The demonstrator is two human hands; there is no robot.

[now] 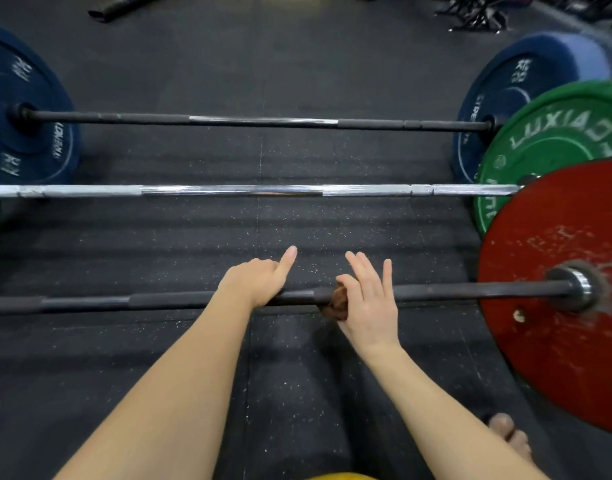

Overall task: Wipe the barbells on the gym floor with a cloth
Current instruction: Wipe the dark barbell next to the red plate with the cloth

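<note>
Three barbells lie side by side on the black rubber floor. The near barbell point(470, 291) is dark and carries a red plate point(557, 341) at its right end. My left hand point(259, 282) lies on top of its shaft with the index finger pointing forward and the other fingers curled down. Just to the right, a brown cloth point(337, 301) is bunched round the same shaft. My right hand point(368, 299) covers the cloth, thumb hooked over it and fingers stretched forward. The silver barbell point(228, 190) lies in the middle and the far dark barbell point(263, 120) beyond it.
A green plate point(547, 143) sits on the silver bar's right end. Blue plates point(498, 98) point(23, 109) close off both ends of the far bar. Straps and gear point(470, 12) lie at the back. A bare foot point(509, 438) shows at bottom right.
</note>
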